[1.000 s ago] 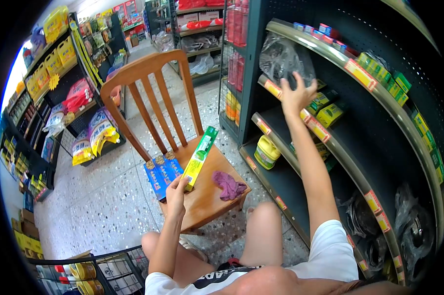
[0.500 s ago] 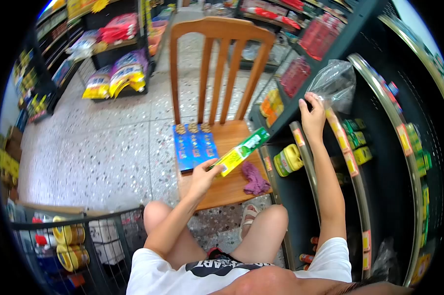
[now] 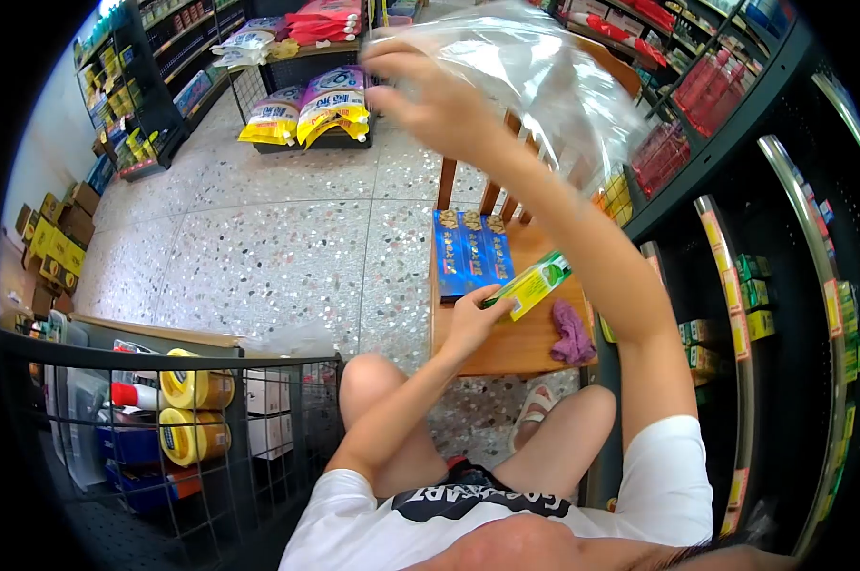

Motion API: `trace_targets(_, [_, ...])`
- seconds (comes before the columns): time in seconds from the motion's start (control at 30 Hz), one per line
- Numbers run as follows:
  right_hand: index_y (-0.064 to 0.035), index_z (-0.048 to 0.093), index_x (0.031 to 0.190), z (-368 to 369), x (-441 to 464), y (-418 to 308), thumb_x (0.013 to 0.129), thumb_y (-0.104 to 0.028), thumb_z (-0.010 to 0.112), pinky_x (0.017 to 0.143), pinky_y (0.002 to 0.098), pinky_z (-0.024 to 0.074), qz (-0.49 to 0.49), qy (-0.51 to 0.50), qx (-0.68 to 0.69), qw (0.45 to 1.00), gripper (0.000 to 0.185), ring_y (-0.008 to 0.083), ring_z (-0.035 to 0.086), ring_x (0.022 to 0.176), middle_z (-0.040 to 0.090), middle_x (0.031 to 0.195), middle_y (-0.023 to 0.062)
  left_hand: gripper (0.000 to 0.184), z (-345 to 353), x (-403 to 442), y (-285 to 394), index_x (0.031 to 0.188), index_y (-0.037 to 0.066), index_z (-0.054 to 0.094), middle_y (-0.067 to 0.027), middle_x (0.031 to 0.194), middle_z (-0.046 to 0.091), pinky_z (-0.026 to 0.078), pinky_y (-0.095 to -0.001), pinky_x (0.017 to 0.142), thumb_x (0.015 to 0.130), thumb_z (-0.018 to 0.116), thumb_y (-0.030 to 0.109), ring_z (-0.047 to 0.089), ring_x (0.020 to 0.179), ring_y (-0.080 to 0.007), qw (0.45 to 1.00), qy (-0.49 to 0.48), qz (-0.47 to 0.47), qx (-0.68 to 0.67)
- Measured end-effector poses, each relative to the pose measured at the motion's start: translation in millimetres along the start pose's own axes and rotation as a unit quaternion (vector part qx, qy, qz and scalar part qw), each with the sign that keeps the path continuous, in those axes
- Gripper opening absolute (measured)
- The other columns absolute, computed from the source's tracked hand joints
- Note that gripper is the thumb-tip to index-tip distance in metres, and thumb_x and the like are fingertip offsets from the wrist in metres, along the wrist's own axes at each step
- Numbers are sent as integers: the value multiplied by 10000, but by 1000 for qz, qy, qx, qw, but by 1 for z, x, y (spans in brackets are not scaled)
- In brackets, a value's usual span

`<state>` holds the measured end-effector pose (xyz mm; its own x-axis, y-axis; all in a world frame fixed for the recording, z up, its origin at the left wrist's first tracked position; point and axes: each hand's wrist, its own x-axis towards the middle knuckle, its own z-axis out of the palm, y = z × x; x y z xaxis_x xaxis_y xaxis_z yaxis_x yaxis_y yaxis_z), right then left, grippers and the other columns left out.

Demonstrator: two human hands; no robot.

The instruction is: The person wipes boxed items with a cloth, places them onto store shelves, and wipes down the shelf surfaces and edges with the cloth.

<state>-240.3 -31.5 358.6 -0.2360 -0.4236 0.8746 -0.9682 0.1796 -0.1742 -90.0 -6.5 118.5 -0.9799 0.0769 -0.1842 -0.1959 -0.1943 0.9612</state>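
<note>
Over the wooden chair (image 3: 516, 357), my left hand (image 3: 476, 319) grips one end of a long green and yellow box (image 3: 535, 285). Raised across the chair's back, my right hand (image 3: 435, 105) has its fingers pinched on a large clear plastic bag (image 3: 535, 71), which trails off to the right, blurred by motion. Blue boxes (image 3: 471, 252) lie side by side on the left of the seat. A crumpled purple cloth (image 3: 571, 333) rests at the seat's right front.
At my left stands a wire rack (image 3: 164, 366) with yellow-lidded tubs (image 3: 197, 436). Dark shelves with price strips (image 3: 734, 305) rise on my right. Yellow and purple bags (image 3: 333, 105) sit on a low shelf beyond the floor.
My right hand has carried the plastic bag from the right shelf up and left over the chair. The view has turned left. My left hand still holds the green and yellow box.
</note>
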Motion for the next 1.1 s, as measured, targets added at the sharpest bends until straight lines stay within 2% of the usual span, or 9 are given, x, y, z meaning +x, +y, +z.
trace_targets(0.17, [-23, 706, 975, 126, -5, -16, 821, -202, 693, 939, 390, 471, 64, -102, 182, 976, 237, 274, 610, 1069, 672, 1106, 128, 452, -13, -6, 15, 1185, -62, 620, -109, 1112, 667, 478, -271, 864, 841, 719, 215, 617, 991, -152, 999, -39, -36, -4])
trace_targets(0.3, [-8, 710, 792, 220, -42, -19, 704, -237, 703, 768, 392, 518, 75, -36, 289, 954, 245, 309, 656, 839, 696, 894, 154, 447, -14, -5, -12, 1253, -12, 558, -103, 1188, 608, 469, -290, 874, 882, 696, 196, 573, 1026, -144, 989, -2, 140, -40])
trace_targets(0.4, [8, 698, 899, 263, -81, 3, 746, -307, 705, 819, 389, 520, 203, -211, 171, 941, 350, 347, 651, 906, 687, 943, 188, 482, -16, 2, -37, 1297, 12, 508, -94, 1128, 603, 491, -315, 806, 898, 699, 203, 595, 959, -174, 994, -46, 20, -101])
trace_targets(0.5, [30, 699, 929, 311, -161, 42, 724, -350, 669, 785, 435, 537, 314, -371, 26, 874, 433, 407, 653, 831, 677, 848, 240, 512, -10, 0, -33, 1275, -28, 537, -135, 1178, 582, 477, -337, 856, 888, 713, 258, 577, 982, -202, 998, 33, 60, 8])
trace_targets(0.63, [13, 703, 912, 220, -191, 2, 712, -195, 637, 841, 453, 515, 220, -383, 59, 895, 295, 368, 650, 931, 673, 982, 237, 643, -7, 3, -40, 1307, -47, 525, -212, 1209, 577, 438, -403, 948, 840, 748, 335, 565, 1054, -271, 975, 140, 143, 94])
trace_targets(0.87, [-14, 621, 1131, 66, -213, -52, 854, -104, 619, 987, 409, 444, 212, -210, 129, 946, 292, 370, 519, 1190, 490, 1330, 200, 697, -8, 15, -50, 1332, -58, 511, -255, 1198, 589, 387, -465, 1009, 790, 771, 295, 557, 1092, -387, 763, 294, 398, 417])
trace_targets(0.97, [4, 626, 1092, -11, -233, -57, 847, -68, 616, 985, 405, 451, 229, -159, 77, 957, 255, 379, 528, 1170, 511, 1290, 210, 643, -22, 37, -72, 1302, 23, 551, -162, 1236, 605, 398, -439, 872, 758, 738, 310, 581, 1091, -324, 741, 282, 274, 545])
trace_targets(1.03, [5, 623, 1084, -61, -253, -51, 837, -67, 628, 978, 405, 457, 222, -130, 10, 966, 258, 385, 533, 1161, 516, 1277, 210, 661, -16, 23, -48, 1308, 44, 547, -137, 1223, 627, 377, -405, 827, 727, 743, 292, 602, 1064, -291, 816, 214, 280, 458])
trace_targets(1.1, [-4, 616, 1125, -113, -276, -50, 839, -36, 634, 960, 389, 467, 235, -102, -43, 966, 289, 352, 546, 1166, 511, 1301, 188, 689, -17, 26, -58, 1325, 45, 534, -123, 1194, 648, 362, -417, 846, 726, 755, 305, 608, 1069, -268, 773, 266, 295, 495])
